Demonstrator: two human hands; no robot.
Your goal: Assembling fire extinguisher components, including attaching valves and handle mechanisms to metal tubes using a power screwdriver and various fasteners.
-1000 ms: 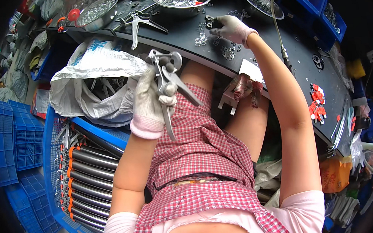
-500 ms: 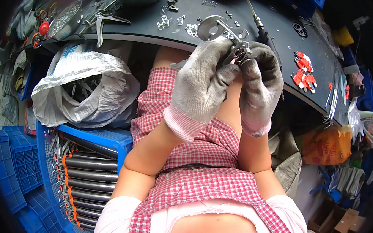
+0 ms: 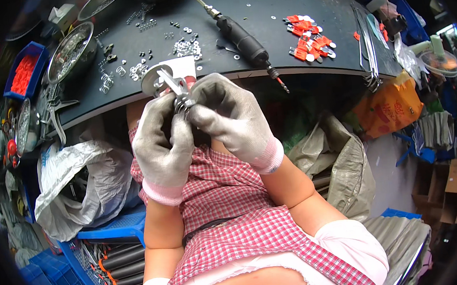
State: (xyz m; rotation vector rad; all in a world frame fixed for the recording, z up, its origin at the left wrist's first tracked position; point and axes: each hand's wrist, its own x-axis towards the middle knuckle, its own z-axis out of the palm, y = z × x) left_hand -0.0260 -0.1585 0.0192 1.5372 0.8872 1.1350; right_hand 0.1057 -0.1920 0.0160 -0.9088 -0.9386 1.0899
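Just off the table's near edge, both my gloved hands meet at a small metal fitting with a round disc at its far end. My left hand is closed on the fitting's near end. From the other side, my right hand pinches the same end, thumb and fingers bent. Between the fingertips shows a dark coil spring; the gloves hide part of it. Beyond the hands lie loose small nuts and washers, and a black power screwdriver whose red-tipped bit overhangs the table edge.
Red-and-white plastic parts and long metal rods lie right on the dark table. At left are a metal bowl and a blue bin. Below stand a white sack and a blue crate of black tubes.
The view has swung to the right. Both hands have turned with the metal fitting, still held between them, and now appear further left in the picture.
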